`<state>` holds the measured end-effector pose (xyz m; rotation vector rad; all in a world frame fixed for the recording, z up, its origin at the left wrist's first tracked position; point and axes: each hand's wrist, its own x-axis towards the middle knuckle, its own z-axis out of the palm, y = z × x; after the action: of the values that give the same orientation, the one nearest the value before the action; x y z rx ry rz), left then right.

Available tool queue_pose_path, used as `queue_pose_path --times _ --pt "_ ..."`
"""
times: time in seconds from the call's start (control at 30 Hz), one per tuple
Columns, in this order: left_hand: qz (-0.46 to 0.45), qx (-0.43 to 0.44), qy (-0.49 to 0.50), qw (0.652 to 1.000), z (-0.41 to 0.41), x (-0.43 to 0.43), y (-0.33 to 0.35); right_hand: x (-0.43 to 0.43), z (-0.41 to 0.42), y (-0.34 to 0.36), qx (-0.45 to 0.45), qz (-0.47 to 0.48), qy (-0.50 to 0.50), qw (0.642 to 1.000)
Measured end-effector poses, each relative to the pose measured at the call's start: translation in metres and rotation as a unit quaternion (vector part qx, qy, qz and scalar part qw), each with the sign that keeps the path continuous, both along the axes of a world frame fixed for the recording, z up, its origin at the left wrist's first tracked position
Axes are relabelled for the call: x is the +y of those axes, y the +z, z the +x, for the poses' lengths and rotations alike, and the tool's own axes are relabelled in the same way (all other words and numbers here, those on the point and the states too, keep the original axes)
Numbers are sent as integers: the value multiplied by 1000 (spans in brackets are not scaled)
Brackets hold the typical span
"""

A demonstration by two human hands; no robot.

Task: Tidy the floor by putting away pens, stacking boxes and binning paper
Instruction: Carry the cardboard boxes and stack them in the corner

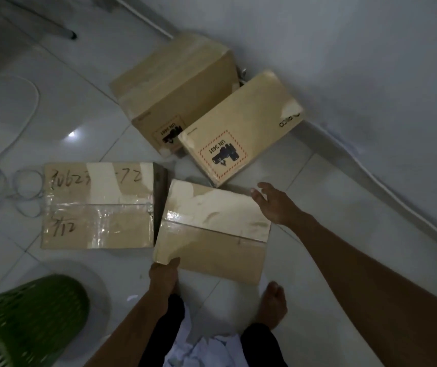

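The near box lies flat on the floor straight ahead of the person, between both arms, its taped seam and slightly longer side running left to right. The left grip has its near-left corner pinched, thumb on top, the fingers below hidden. The right grip is spread open and holds nothing; it sits at the opposite far-right corner, and whether it touches the card cannot be told. So the hands lie on a diagonal across the box, and the right looks to need only a short reach onto that corner before a lift. A marked box lies just beside it on the left, and two more, a labelled box and a big box, lie beyond by the floor's wall edge, the likely stacking spots
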<state>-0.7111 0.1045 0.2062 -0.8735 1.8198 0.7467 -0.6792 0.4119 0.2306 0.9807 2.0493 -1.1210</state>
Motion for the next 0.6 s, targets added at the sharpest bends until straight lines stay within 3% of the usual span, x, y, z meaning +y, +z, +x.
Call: queue_pose_path --times 0.2,0.33,0.6 --pt "56 36 131 989 25 -28 -93 3 -27 -70 -15 17 45 999" --pt "70 45 267 960 17 -12 -84 -2 -53 -95 -31 -5 64 997" --pt "100 61 368 923 23 4 -98 -20 -67 -128 -62 -41 83 994"
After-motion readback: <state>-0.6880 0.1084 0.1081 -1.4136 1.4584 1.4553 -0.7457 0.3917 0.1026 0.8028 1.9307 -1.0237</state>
